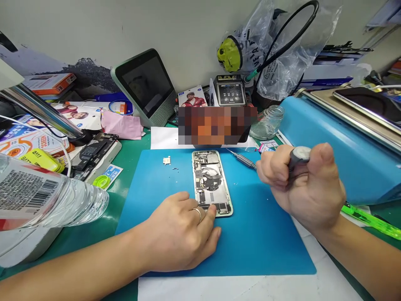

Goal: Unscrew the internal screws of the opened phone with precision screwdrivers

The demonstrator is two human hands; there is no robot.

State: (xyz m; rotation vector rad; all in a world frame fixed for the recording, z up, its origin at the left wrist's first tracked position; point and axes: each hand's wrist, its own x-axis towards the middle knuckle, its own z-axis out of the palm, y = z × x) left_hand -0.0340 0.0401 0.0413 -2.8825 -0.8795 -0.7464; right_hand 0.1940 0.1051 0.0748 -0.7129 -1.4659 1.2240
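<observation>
An opened phone (pixel 209 195) lies on the blue mat (pixel 257 242) with its inner boards and a round dark patch showing. My left hand (pixel 184 234) is at its lower left edge, fingers curled together and the index fingertip pressed on the bottom end. Raised above the mat's right side, my right hand (pixel 303 184) is closed round a grey screwdriver (pixel 301 154); only its round, pale end cap shows, the shaft being hidden. Behind that hand lies a second, thin-tipped screwdriver (pixel 244 160). A small metal part (pixel 167 160) and tiny dark bits (pixel 176 169) rest left of the phone.
A large water bottle (pixel 46 192) juts in from the left, near another opened phone (pixel 94 152). At the back stand a smart display (pixel 147 88) and a glass jar (pixel 267 121). A blue case (pixel 338 146) and a green tool (pixel 372 219) are at right.
</observation>
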